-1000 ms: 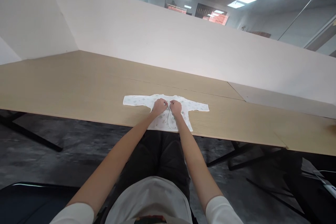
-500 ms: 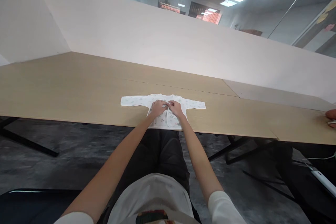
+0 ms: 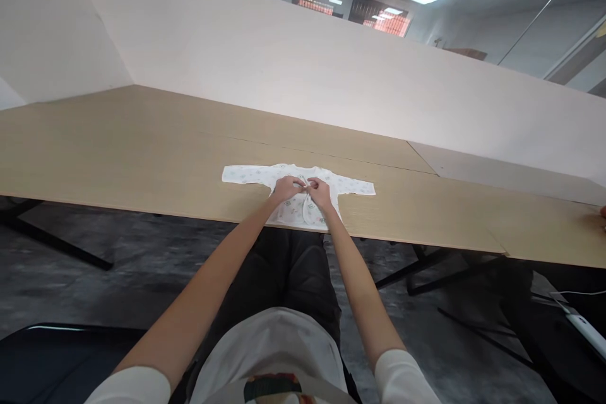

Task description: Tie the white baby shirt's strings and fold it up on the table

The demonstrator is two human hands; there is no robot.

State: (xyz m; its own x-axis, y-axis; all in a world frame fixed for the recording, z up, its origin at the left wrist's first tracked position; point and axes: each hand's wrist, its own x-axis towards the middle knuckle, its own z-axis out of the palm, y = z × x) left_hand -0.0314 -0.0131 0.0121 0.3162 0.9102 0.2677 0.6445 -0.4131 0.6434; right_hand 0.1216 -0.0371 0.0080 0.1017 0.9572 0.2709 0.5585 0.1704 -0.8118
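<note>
A small white patterned garment [image 3: 249,174] lies face up with both sleeves spread out sideways, its lower hem near the table's front edge. My left hand [image 3: 288,189] rests on the upper front of it, fingers pinched together at the middle. Right beside it, my right hand [image 3: 319,191] is also closed in a pinch on the garment's front. The fingertips of both hands almost meet at the front opening, and the bit of fabric between them is too small to make out clearly.
The long wooden table [image 3: 142,151] runs up to a white partition [image 3: 265,57] with glass above. Another person's hand [image 3: 603,211] shows at the far right edge. A black chair [image 3: 71,360] stands at the lower left, and a white device [image 3: 586,329] lies at the lower right.
The view has shifted slightly. My hands stay at the garment's front, with their fingertips closer together. The other person's hand has partly left the frame at the right.
</note>
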